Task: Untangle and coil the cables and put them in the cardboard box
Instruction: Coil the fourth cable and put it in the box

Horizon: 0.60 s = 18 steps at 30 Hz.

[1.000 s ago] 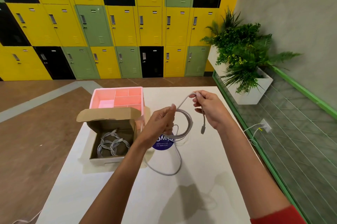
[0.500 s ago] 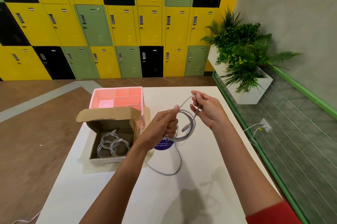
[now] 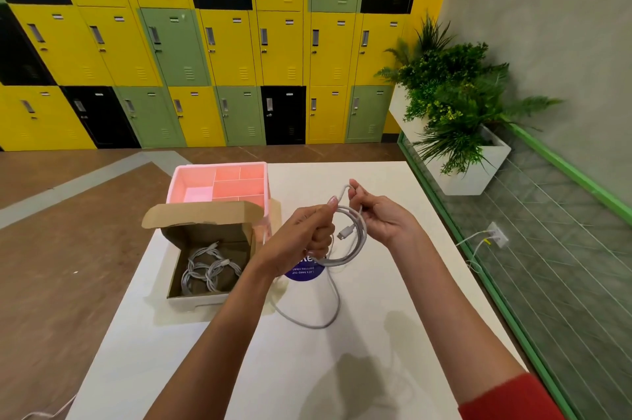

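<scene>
The cable is held above the counter, just right of the open box, in which coils already lie. The bundle is gripped by the left hand, whose fingers are curled round one side of the loops, while the stretch of cable just above the coil is pinched by the right hand. The step in hand is judged to be the securing of the coil with its free end. It is best done if the loops are kept clamped flat by the left hand so that none slips, while the plug is passed through the middle and drawn snug, not tight, to spare the cable a kink. A slack loop lies on the counter below, and it should be gathered into the coil before anything is lowered into the box. Against the frame of a second ago, the plug, which hung outside the coil beneath the right hand, is now seen inside the ring. The right hand has been brought closer to the left. The slack loop and the box are found where they were.
</scene>
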Tool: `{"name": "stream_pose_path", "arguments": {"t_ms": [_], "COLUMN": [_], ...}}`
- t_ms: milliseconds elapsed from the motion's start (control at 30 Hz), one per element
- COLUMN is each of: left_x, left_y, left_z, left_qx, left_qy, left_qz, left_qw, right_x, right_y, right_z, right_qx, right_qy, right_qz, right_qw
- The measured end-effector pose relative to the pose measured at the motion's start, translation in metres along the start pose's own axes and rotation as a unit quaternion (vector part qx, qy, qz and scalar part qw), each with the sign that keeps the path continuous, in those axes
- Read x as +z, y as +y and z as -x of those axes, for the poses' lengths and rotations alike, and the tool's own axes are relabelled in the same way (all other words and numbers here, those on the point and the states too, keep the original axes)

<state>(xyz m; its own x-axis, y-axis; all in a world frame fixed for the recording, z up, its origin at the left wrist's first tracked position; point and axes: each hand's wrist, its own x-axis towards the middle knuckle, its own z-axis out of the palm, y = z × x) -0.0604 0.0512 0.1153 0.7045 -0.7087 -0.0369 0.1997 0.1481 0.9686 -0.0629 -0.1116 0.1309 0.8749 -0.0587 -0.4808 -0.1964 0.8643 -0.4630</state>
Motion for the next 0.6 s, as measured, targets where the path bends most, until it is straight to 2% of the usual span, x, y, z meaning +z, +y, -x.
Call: {"name": "stream_pose_path", "arguments": {"t_ms": [133, 200, 300, 367, 500, 600], "left_x": [0.002, -0.001, -0.007, -0.010, -0.013, -0.014], "left_y": [0.003, 0.003, 0.002, 0.001, -0.002, -0.003], "left_z": [-0.003, -0.003, -0.003, -0.004, -0.006, -0.008], "left_qx": [0.025, 0.032, 0.037, 0.043, 0.050, 0.053], "left_qy": [0.021, 0.028, 0.039, 0.046, 0.061, 0.087], "left_qz": [-0.021, -0.026, -0.040, -0.054, -0.079, -0.103], "left_qw": [0.999, 0.999, 0.998, 0.997, 0.994, 0.989], "right_x": [0.000, -0.001, -0.004, -0.006, -0.005, -0.003], "right_y": [0.015, 0.018, 0.019, 0.016, 0.012, 0.010], "right_z": [0.000, 0.002, 0.008, 0.013, 0.022, 0.029], "right_qx": [0.052, 0.065, 0.009, -0.033, -0.066, -0.072], "right_qy": [-0.004, -0.023, -0.010, 0.002, -0.002, -0.026], "right_qz": [0.043, 0.115, 0.340, 0.435, 0.532, 0.551], "right_qw": [0.998, 0.991, 0.940, 0.900, 0.844, 0.831]}}
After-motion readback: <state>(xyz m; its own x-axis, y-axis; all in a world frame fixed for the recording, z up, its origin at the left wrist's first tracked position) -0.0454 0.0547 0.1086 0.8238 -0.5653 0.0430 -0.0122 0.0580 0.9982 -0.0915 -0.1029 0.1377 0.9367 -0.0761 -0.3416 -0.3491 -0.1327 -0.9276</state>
